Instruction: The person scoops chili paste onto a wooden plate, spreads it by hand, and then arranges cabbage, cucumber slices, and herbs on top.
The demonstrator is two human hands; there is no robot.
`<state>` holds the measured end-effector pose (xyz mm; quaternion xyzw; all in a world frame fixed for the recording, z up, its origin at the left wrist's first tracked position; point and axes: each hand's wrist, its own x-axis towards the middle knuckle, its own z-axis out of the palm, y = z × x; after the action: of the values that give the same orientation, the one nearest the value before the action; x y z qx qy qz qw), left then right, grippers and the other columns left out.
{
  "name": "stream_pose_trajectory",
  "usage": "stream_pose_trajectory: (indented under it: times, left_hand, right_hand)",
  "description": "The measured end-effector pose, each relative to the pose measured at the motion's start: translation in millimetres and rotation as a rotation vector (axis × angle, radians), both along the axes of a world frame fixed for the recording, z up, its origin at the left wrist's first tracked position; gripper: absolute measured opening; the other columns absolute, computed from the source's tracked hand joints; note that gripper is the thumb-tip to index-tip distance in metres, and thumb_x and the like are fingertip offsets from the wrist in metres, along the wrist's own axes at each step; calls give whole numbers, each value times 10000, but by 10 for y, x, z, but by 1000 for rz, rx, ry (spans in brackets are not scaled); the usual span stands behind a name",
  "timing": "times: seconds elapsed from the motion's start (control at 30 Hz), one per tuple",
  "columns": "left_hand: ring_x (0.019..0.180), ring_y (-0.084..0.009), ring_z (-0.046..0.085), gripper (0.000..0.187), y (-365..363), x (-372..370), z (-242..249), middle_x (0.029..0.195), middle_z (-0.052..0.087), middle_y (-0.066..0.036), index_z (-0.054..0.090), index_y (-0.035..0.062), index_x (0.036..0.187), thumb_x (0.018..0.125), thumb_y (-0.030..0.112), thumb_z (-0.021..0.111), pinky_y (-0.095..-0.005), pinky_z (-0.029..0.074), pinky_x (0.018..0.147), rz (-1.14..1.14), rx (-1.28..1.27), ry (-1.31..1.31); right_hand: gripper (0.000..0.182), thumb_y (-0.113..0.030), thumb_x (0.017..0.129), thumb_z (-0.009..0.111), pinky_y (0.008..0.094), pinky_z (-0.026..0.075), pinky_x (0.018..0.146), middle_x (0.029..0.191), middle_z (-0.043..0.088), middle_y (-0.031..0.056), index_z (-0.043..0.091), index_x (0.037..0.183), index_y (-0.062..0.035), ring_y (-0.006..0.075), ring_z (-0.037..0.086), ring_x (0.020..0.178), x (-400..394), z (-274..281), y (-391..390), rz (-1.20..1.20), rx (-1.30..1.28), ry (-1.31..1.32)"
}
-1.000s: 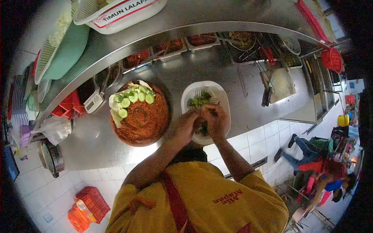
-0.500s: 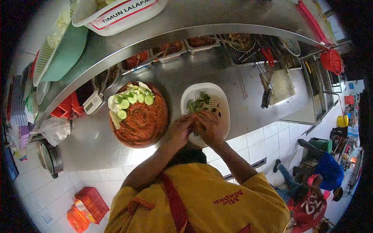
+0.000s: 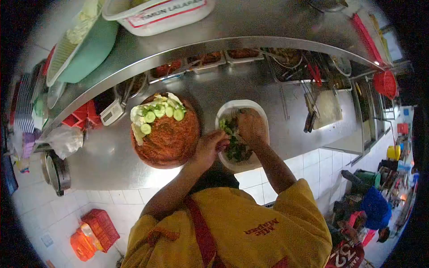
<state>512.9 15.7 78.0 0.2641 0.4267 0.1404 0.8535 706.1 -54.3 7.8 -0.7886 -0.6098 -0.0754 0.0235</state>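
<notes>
A white plastic basket (image 3: pixel 264 154) holds loose green leaves (image 3: pixel 239 152). At the basket's left edge, my left hand (image 3: pixel 209 149) is closed, with a sprig of leaves between its fingertips. My right hand (image 3: pixel 252 127) is inside the basket on the far right side, fingers bent down by the leaves; what its fingertips hold is hidden. Left of the basket sits a round dish of red chilli sambal (image 3: pixel 172 138). Cucumber slices (image 3: pixel 160 110) and pale cabbage leaves (image 3: pixel 136 117) lie along its far left edge.
Trays of red sauce (image 3: pixel 205 59) line the back under a steel shelf. A kitchen scale (image 3: pixel 111 114) and red containers (image 3: pixel 82 116) stand at left. Tongs and a white board (image 3: pixel 328 109) lie at right. A labelled white tub (image 3: pixel 167 18) sits on the shelf. A person in blue works far right.
My hands have moved apart. The right one has shifted up and right in the basket, uncovering leaves near its front, while the left stays at the left edge. The view has shifted slightly.
</notes>
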Motion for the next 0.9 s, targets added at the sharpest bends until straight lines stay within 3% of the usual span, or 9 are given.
stream_pose_trajectory:
  times: [0.07, 0.2, 0.33, 0.43, 0.5, 0.6, 0.7, 0.73, 0.9]
  left_hand:
    - [884, -158, 618, 336, 6, -13, 20, 1022, 646, -51, 592, 53, 1111, 888, 296, 654, -297, 477, 785, 11, 0, -10]
    - [839, -154, 628, 293, -29, 17, 61, 979, 656, -54, 602, 72, 1108, 891, 261, 659, -290, 497, 752, 30, -7, -13]
    - [893, -201, 625, 282, -61, 61, -33, 994, 647, -74, 602, 77, 1093, 865, 222, 683, -338, 514, 835, 14, 21, -38]
    - [937, -205, 626, 261, -105, 151, 332, 1008, 644, -91, 612, 65, 1093, 879, 207, 660, -341, 514, 860, -2, 95, 55]
    - [975, -205, 619, 256, -191, 144, 102, 1031, 643, -95, 621, 41, 1103, 900, 198, 630, -348, 505, 884, -102, 391, 49]
    - [1010, -204, 609, 271, -191, 151, 131, 1068, 644, -95, 626, 6, 1124, 919, 181, 601, -346, 491, 912, -93, 312, -85]
    - [974, -176, 615, 328, -174, 82, 2, 1078, 648, -106, 597, -30, 1180, 930, 184, 603, -296, 489, 878, -43, 211, -167]
    - [952, -162, 619, 355, -164, 56, 21, 1077, 649, -112, 582, -42, 1203, 933, 188, 608, -273, 490, 856, -36, 217, -176]
    - [955, -155, 607, 347, -161, -87, -44, 1084, 641, -101, 585, -39, 1199, 926, 175, 613, -263, 485, 876, 25, 114, -100]
  right_hand:
    - [246, -194, 856, 618, 431, 434, 956, 1142, 613, 143, 659, 1056, -57, 286, 570, 1082, -1, 528, 98, -12, 62, 306]
    - [172, -130, 870, 647, 330, 502, 833, 1050, 653, 124, 681, 991, -12, 184, 631, 927, 242, 436, 6, -103, 268, 1076]
    - [138, -83, 889, 634, 268, 518, 745, 966, 674, 88, 670, 980, 13, 129, 628, 845, 110, 929, -183, -352, 418, 1451]
    - [118, -66, 881, 636, 263, 513, 758, 948, 675, 73, 674, 966, 6, 126, 624, 856, -35, 961, -279, -397, 591, 1649]
    - [119, -57, 866, 648, 266, 507, 768, 933, 676, 79, 675, 965, 2, 140, 628, 854, -211, 925, -295, -392, 655, 1724]
    - [136, -77, 850, 665, 289, 501, 788, 961, 670, 99, 679, 970, -14, 183, 632, 878, -577, 769, -332, -314, 612, 995]
    - [180, -138, 835, 695, 322, 498, 793, 998, 663, 124, 687, 976, -26, 235, 632, 915, -779, 759, -329, -371, 575, 1137]
    - [176, -148, 843, 695, 351, 493, 807, 984, 656, 136, 696, 976, -34, 265, 628, 928, -792, 774, -342, -231, 597, 950]
    - [200, -174, 852, 652, 427, 449, 913, 1042, 636, 141, 688, 1021, -74, 335, 579, 1003, -996, 666, -444, -219, 437, 942]
